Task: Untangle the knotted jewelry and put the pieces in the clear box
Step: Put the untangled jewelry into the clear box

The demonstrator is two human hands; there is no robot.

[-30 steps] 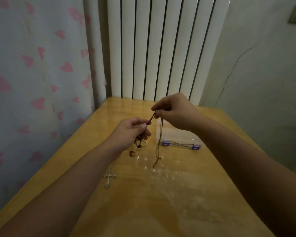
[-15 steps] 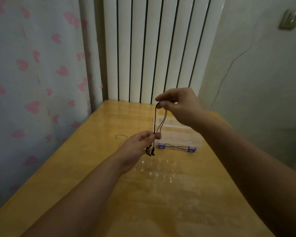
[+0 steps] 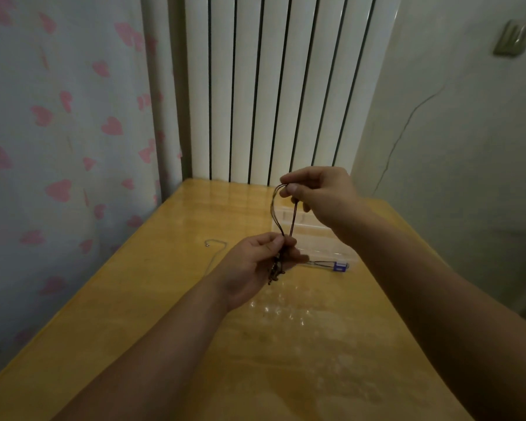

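A dark cord necklace (image 3: 278,217) hangs folded between my two hands above the table. My right hand (image 3: 319,192) pinches its looped top end. My left hand (image 3: 257,262) pinches the strands lower down, and the knotted, beaded ends (image 3: 274,273) dangle under its fingers. The clear box (image 3: 315,241) with blue clasps lies on the table right behind my hands, with a dark cord showing along its front edge. A thin silver chain (image 3: 216,247) lies on the table to the left of my left hand, partly hidden by my wrist.
The yellow wooden table (image 3: 152,299) runs back to a white radiator (image 3: 274,86). A curtain with pink hearts (image 3: 58,132) hangs along the left edge, and a grey wall stands on the right. A patch of the table in front of my hands glints.
My right hand lifted the cord's looped end upward and my left hand slid down to the beaded ends. The view tilted up, so the cross pendant and small ring near my left arm are out of sight.
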